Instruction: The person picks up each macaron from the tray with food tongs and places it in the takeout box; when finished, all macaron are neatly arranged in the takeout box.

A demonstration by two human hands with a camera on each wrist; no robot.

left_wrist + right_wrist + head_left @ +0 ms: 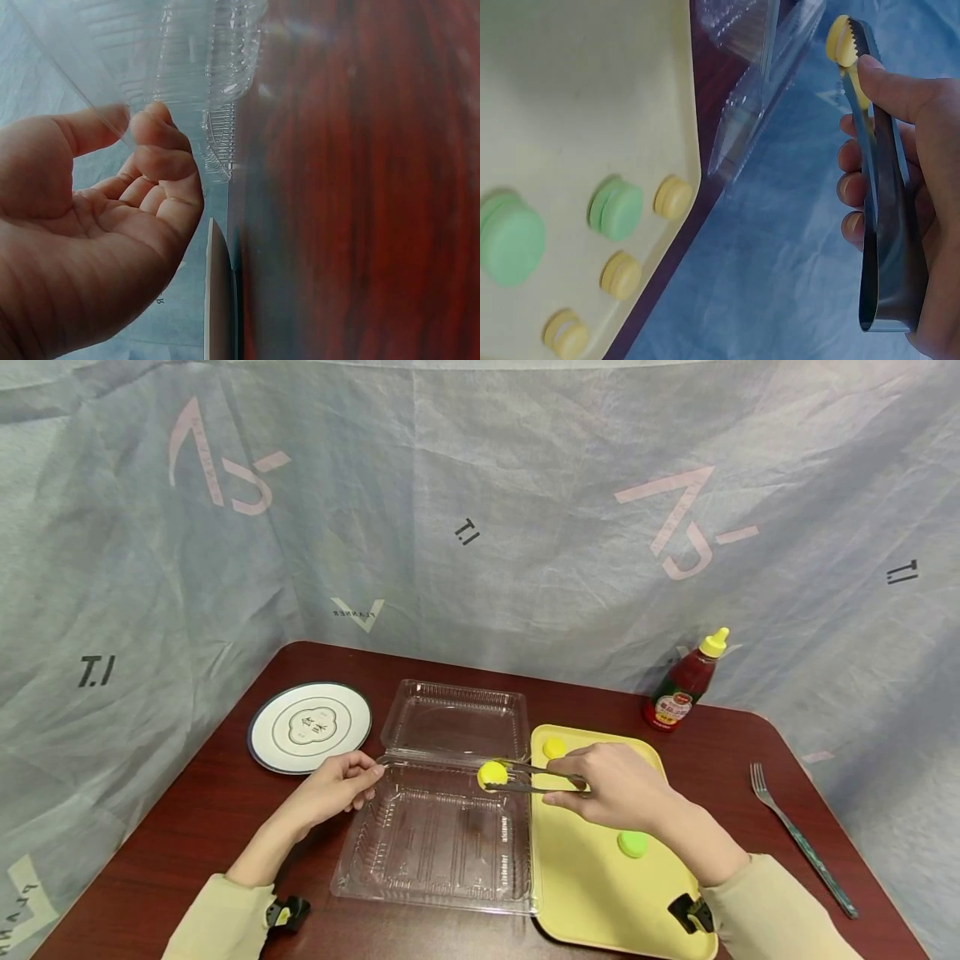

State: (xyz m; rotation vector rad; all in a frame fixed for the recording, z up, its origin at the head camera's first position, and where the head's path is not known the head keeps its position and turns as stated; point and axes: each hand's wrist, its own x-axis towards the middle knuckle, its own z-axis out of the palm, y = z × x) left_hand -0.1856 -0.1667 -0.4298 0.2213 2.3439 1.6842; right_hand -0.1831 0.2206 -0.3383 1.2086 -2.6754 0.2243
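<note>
My right hand grips a pair of metal tongs. Between the tongs' toothed tips is a yellow macaron, held above the right part of a clear plastic clamshell box. The box lies unfolded, its lid at the back. With thumb and fingers, my left hand pinches the box's rim near its back left corner. Right of the box, a yellow tray holds several macarons, among them a green macaron and a yellow macaron; my right hand and forearm hide some in the head view.
A white plate with a dark rim sits at the back left, close to my left hand. Behind the tray stands a red sauce bottle with a yellow cap. A fork lies at the right. Grey cloth hangs behind the table.
</note>
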